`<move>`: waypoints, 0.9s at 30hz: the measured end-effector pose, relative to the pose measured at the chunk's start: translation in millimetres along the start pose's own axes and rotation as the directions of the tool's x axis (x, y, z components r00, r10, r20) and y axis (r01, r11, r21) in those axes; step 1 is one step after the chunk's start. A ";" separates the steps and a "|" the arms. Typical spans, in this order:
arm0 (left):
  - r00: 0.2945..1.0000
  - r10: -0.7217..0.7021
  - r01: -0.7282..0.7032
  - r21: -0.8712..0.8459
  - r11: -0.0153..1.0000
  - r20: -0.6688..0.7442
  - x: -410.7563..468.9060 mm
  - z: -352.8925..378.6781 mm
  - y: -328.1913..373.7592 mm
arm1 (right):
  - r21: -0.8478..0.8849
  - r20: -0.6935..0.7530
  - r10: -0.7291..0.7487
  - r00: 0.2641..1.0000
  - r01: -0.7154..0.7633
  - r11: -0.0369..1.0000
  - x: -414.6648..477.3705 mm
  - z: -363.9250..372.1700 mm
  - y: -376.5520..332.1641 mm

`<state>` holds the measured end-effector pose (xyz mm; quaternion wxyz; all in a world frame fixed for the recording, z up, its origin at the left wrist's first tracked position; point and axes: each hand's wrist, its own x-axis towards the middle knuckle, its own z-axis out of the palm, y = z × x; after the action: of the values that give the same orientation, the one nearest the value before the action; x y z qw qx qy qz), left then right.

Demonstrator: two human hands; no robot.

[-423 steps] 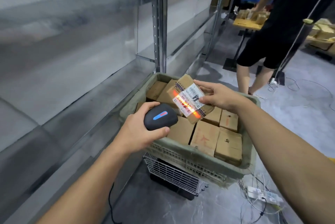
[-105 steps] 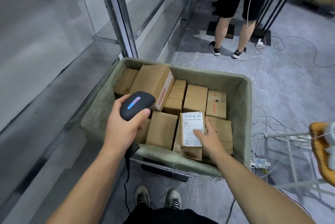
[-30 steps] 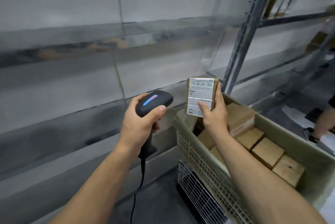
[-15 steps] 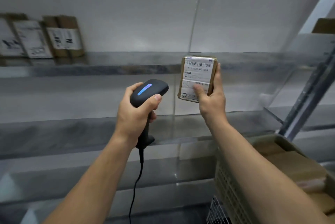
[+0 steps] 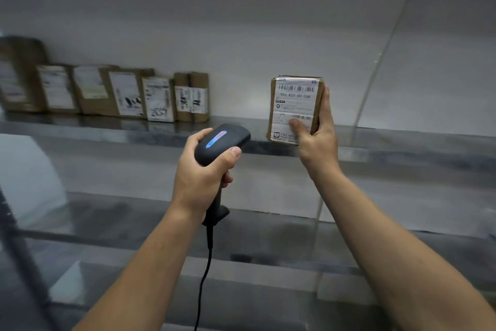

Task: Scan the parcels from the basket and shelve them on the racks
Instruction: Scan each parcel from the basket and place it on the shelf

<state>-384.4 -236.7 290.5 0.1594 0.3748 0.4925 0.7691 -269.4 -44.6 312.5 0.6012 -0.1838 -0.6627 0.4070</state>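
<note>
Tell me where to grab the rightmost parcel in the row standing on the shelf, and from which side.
Grip the rightmost parcel by its upper right corner, coming from the right and slightly above. It stands upright on the shelf, label outward; the neighbouring parcel crowds its left side, while its top and right side are free. Whether its back touches the wall cannot be told.

Your left hand (image 5: 201,177) and your right hand (image 5: 319,143) were both bare. Your left forearm (image 5: 139,263) and your right forearm (image 5: 389,236) were bare as well, all the way to the lower edge of the view. The nail of your left thumb (image 5: 236,151) was cut short.
</note>
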 end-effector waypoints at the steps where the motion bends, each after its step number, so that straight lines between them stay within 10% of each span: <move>1: 1.000 0.011 -0.011 0.006 1.000 -0.013 7.4 -8.5 1.0 | 0.004 0.017 0.002 1.000 -0.002 1.000 5.9 11.3 -0.2; 27: 0.997 0.043 -0.043 0.000 0.999 -0.059 144.6 -133.9 -31.2 | -0.424 0.213 0.168 0.963 -0.063 0.904 98.5 182.9 60.8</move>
<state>-583.1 -218.8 292.5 0.1285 0.3624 0.4884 0.7833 -478.1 6.0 339.9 0.4371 -0.2944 -0.7904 0.3123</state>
